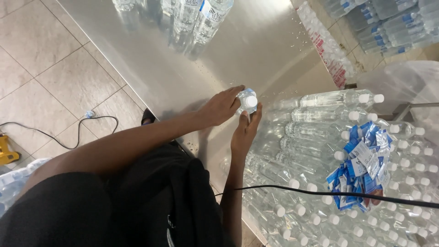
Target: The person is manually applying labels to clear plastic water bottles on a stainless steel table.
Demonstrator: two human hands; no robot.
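A small clear water bottle with a white cap stands upright on the steel worktop, near the middle of the view and just left of a big heap of unlabelled bottles. Both hands are on it. The left hand reaches in from the left, its grip closed round the bottle's upper body, fingers curled over the far side and thumb near the cap. The right hand comes up from below, its grip also closed on the bottle, fingertips pressed against the near side where a blue and white label is wrapped around it. The cap shows between the two hands.

To the right, the heap of clear bottles lies on its side in rows, white caps pointing toward the right and lower edges of the view. On top of that heap rests a loose pile of blue and white labels. A thin black cable runs across the lower part of the heap.

At the far end of the worktop, a few labelled bottles stand upright, well apart from the hands. Shrink-wrapped packs of bottles lie at the upper right. The tiled floor shows on the left, with a dark cord snaking over it.
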